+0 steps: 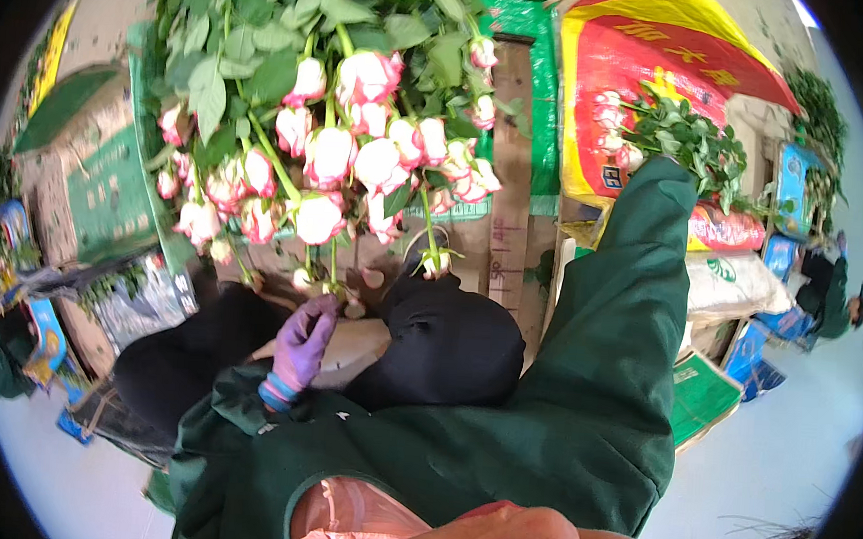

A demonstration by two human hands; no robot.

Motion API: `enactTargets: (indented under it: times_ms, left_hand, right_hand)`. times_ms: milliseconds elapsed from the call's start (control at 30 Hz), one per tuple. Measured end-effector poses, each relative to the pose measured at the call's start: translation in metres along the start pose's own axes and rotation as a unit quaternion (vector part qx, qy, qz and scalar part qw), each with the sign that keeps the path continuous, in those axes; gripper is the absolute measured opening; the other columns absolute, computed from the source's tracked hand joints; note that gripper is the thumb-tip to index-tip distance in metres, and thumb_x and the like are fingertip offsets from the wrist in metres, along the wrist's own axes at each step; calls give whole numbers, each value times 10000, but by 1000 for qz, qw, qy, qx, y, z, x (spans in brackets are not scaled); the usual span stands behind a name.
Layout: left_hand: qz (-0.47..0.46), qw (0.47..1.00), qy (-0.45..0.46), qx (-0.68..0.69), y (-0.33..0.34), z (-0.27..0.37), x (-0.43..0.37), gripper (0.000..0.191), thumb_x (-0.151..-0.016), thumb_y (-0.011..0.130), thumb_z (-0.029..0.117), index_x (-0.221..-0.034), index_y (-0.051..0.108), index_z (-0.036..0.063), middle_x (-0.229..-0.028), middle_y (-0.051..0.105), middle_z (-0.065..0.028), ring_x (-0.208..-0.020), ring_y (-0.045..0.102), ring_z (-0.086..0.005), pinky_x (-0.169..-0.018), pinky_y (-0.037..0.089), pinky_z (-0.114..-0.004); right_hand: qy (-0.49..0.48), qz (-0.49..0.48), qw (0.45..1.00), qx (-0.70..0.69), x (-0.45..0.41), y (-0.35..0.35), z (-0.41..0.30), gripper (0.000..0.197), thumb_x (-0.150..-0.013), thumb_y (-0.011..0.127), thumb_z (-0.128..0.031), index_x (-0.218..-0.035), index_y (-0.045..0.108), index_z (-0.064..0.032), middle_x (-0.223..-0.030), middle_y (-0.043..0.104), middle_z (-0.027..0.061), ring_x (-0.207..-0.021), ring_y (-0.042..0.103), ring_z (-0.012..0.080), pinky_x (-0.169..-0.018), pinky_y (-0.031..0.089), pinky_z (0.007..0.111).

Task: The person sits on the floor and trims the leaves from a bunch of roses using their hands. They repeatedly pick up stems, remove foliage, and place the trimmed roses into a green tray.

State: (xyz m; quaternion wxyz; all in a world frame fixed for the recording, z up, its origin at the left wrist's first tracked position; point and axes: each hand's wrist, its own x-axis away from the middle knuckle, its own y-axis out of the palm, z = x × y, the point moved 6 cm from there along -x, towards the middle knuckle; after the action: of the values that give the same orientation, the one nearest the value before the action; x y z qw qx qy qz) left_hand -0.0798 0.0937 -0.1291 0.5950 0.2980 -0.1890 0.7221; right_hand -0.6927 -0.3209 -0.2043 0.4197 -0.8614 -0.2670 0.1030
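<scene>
My left hand (302, 347), in a purple glove, is raised with its fingertips together at the bottom of a small green flower head (334, 289) hanging at the near edge of the rose heap. Whether it grips that head I cannot tell. A large heap of pink-and-white roses (331, 156) with leafy stems lies just beyond it. My right arm stretches far out to the right in a green sleeve; the hand itself is hidden behind the cuff. Beside that cuff, a smaller bunch of roses (611, 121) rests on a red and yellow woven sheet (584, 71).
A wooden board with marks (512, 171) stands between the heap and the red sheet. White sacking (731, 284) and a green package (705, 394) are at the right. Co-workers (834, 287) (11, 351) are at both far sides, near other flower stations.
</scene>
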Motion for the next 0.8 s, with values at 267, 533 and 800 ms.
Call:
enactTargets:
  times_ms: [267, 533, 800]
  left_hand:
    - [19, 998, -13, -53, 1, 17, -10, 341, -931, 558, 134, -1225, 526, -34, -1065, 618, -51, -973, 560, -106, -894, 436, -254]
    - [-23, 999, 12, -26, 4, 20, -3, 347, -932, 554, 141, -1227, 522, -39, -1110, 605, -70, -1016, 551, -124, -928, 423, -275]
    - [-40, 882, 350, -315, -17, 162, 40, 412, -812, 680, 110, -1198, 575, 12, -1137, 627, -163, -993, 623, -297, -880, 483, -354]
  right_hand:
    - [4, -84, 967, 242, -34, 54, 71, 611, -854, 573, -296, -1370, 346, -61, -1119, 595, 224, -917, 620, 270, -771, 485, 364]
    - [-20, -115, 936, 331, -29, 59, 51, 685, -810, 626, -398, -1340, 408, -23, -1208, 556, 224, -1022, 590, 268, -873, 453, 373]
    - [-202, -200, 959, -17, 53, -5, -118, 618, -873, 609, -245, -1397, 357, -35, -1097, 618, 154, -816, 616, 197, -661, 508, 321]
